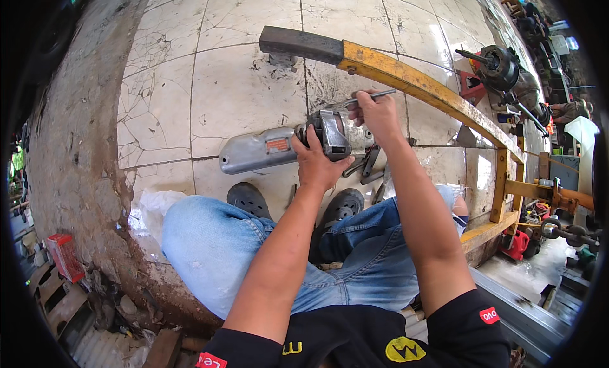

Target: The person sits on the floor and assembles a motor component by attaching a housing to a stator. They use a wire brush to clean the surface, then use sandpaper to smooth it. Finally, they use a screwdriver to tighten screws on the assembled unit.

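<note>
On the tiled floor in front of me lies a long silver metal machine part [257, 152] with an orange label. Its right end carries a dark, rounded metal piece [333, 135]. My left hand [318, 165] grips this end, thumb on the near side and fingers on the far left side. Pinched in my right hand [376, 117] is a slim metal rod-like tool [384, 93], its left end over the far edge of the dark piece. I cannot make out that end clearly. Several metal hand tools [369, 165] lie just right of the part.
A yellow steel frame [406, 79] with a dark beam end arches over the floor, beyond and to the right. A greasy mechanical assembly [507, 73] rests on a red stand [471, 86]. My shoes [342, 206] are close to the part. Rough concrete [70, 127] borders the tiles at left.
</note>
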